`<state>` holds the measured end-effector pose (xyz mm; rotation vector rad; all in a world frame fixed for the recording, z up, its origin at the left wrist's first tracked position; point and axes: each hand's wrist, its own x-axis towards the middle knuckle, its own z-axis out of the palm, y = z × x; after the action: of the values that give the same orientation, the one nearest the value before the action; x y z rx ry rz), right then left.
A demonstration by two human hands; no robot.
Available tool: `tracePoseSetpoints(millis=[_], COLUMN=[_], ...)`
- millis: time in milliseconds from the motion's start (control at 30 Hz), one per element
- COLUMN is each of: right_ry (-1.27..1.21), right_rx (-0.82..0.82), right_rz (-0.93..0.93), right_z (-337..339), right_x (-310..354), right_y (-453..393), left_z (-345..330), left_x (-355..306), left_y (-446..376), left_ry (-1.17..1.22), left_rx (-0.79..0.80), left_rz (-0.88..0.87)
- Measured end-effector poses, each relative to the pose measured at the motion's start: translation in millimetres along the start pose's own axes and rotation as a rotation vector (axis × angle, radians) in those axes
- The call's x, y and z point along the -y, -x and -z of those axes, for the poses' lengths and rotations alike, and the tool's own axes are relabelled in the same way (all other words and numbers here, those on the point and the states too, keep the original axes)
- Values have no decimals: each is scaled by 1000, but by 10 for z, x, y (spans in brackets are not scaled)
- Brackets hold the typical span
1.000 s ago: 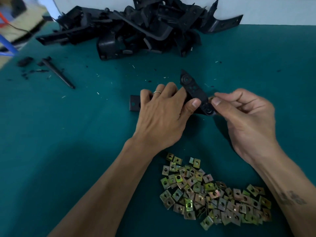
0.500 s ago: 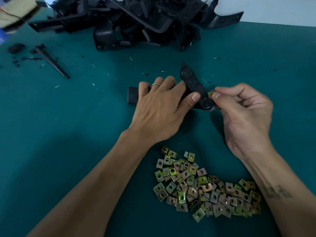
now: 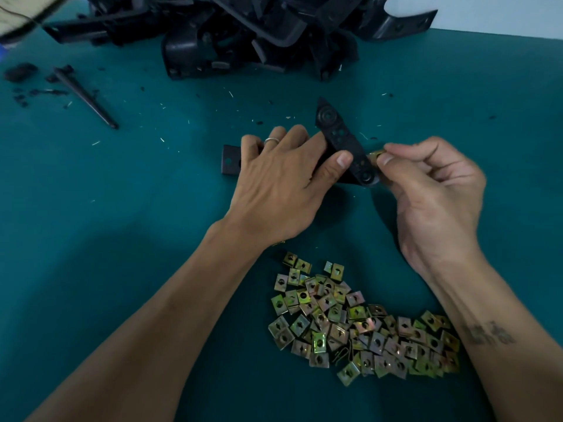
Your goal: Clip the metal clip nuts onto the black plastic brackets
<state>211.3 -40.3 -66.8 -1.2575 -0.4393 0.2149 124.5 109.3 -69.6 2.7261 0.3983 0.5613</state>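
A black plastic bracket [image 3: 338, 138] lies on the green table in the middle of the view. My left hand [image 3: 283, 181] covers its centre and grips it, thumb on its right arm; a flat end with a hole sticks out left of the hand. My right hand [image 3: 432, 190] pinches a brass-coloured clip nut [image 3: 375, 155] between thumb and forefinger, right against the edge of the bracket's right arm, near its lower round boss. A heap of several loose clip nuts [image 3: 359, 324] lies on the table between my forearms.
A big pile of black brackets [image 3: 243, 35] fills the far edge of the table. A thin black rod [image 3: 85, 100] and black scraps lie at the far left. Small shavings dot the green mat [image 3: 122, 208].
My right hand has shifted slightly up along the bracket's right arm with the clip nut, now more visible at the edge. The left hand keeps its hold. The camera has tipped downward.
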Motion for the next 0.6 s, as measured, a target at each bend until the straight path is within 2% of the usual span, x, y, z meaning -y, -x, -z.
tracePoseSetpoints(millis=[200, 600], right_ry=[-1, 60], right_rx=[67, 97], right_rz=[-34, 39], right_z=[38, 56], right_x=[6, -53], right_y=[1, -43], left_z=[0, -7], left_x=[3, 16], left_y=[5, -13], left_ry=[16, 13], left_rx=[-11, -14], left_rz=[-4, -11])
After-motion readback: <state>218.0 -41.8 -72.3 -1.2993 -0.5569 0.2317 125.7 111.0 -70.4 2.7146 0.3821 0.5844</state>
